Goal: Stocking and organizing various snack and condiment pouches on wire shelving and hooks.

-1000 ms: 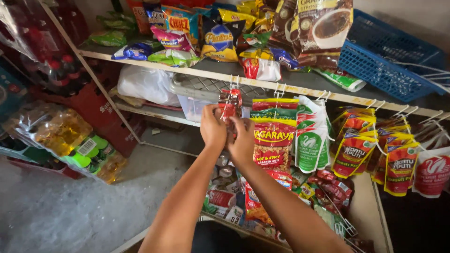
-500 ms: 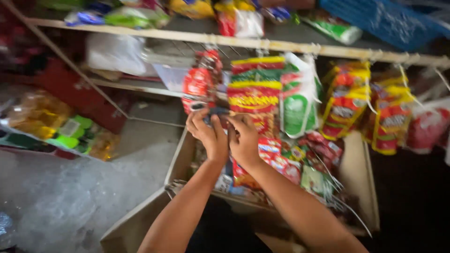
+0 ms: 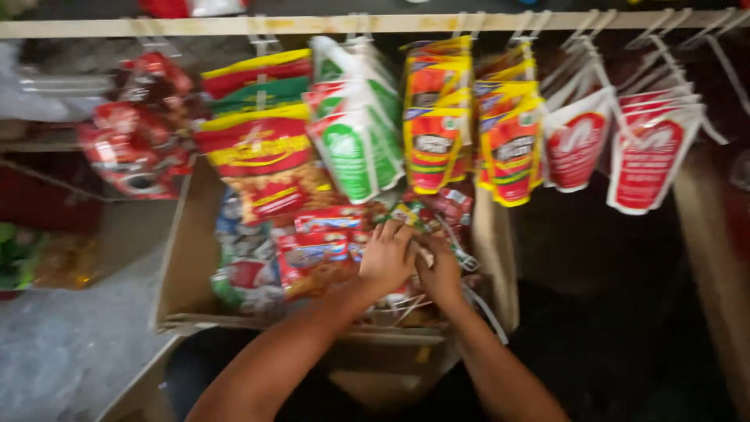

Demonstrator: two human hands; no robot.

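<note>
The cardboard box (image 3: 187,258) sits open right under both hands, its near rim just below the wrists, so loose packets can be dug out from above; it is packed with snack packets (image 3: 312,250) lying in a heap. Above the hands a wooden rail (image 3: 391,25) runs across, and strips of goods hang from hooks on it so they face outward: red and yellow snack bags (image 3: 262,148) up and to the left, green and white pouches (image 3: 355,133) straight above, orange sachets (image 3: 469,125) above and to the right, red and white pouches (image 3: 625,148) far right. The left hand (image 3: 387,258) and right hand (image 3: 440,273) touch each other down in the box, fingers curled narrow among the packets; the blur hides exactly what they pinch
</note>
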